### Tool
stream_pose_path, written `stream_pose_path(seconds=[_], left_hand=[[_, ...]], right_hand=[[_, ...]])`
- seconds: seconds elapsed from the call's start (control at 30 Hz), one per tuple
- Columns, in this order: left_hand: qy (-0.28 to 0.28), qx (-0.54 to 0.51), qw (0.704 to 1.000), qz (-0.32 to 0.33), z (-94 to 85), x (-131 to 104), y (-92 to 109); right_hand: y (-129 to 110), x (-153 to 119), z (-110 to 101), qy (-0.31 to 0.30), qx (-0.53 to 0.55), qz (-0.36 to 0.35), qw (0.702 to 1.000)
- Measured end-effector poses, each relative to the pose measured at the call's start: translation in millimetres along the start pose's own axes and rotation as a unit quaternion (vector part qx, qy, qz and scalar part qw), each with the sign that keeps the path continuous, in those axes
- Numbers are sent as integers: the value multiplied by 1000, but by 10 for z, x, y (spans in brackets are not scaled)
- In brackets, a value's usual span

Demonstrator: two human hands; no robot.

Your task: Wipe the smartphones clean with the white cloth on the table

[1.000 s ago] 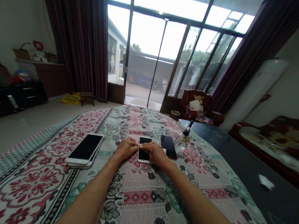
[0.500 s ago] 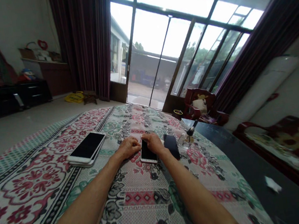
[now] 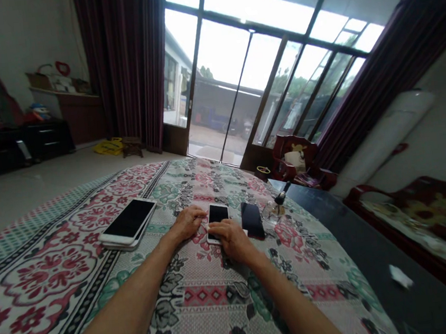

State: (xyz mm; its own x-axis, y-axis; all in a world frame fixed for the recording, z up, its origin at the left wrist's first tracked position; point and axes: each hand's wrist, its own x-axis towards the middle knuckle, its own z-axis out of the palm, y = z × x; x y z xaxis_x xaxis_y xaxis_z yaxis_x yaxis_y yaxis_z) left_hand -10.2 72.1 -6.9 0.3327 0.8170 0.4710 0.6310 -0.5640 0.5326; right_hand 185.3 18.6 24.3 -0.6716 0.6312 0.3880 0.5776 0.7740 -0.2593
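A white-framed smartphone [image 3: 219,213] lies face up on the patterned tablecloth, its dark screen partly covered. My left hand [image 3: 191,221] rests at its left edge, fingers curled and fingertips against the phone's side. Over the lower part of the screen lies my right hand [image 3: 232,239], its fingers bent and pressed together. A small white corner [image 3: 245,232] shows beside that hand; what it belongs to is hidden. Just to the right is a dark phone or phone case [image 3: 252,219]. Further left, a larger white device with a black screen [image 3: 131,219] sits on top of another pale one.
A clear glass item with a black-handled brush-like thing [image 3: 280,203] stands right of the phones. The floral tablecloth [image 3: 207,317] covers the round table. Beyond are a dark table [image 3: 345,234] with a crumpled white tissue [image 3: 401,277], a wooden chair [image 3: 295,154] and glass doors.
My right hand has slid from the top of the phone's screen down to its lower end, uncovering the upper screen. My left hand stays at the phone's left edge. The view has shifted slightly.
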Motion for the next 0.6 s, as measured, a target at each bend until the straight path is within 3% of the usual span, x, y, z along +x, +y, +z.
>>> stream_pose_path(seconds=[0.23, 0.47, 0.6], left_hand=[[-3, 7, 1000, 19, 27, 5, -10], [-6, 40, 999, 18, 75, 17, -44], [-16, 37, 999, 15, 69, 15, -50]], right_hand=[[-159, -133, -35, -8, 20, -3, 1000], [225, 53, -45, 13, 6, 63, 998], [392, 249, -113, -47, -50, 141, 988]])
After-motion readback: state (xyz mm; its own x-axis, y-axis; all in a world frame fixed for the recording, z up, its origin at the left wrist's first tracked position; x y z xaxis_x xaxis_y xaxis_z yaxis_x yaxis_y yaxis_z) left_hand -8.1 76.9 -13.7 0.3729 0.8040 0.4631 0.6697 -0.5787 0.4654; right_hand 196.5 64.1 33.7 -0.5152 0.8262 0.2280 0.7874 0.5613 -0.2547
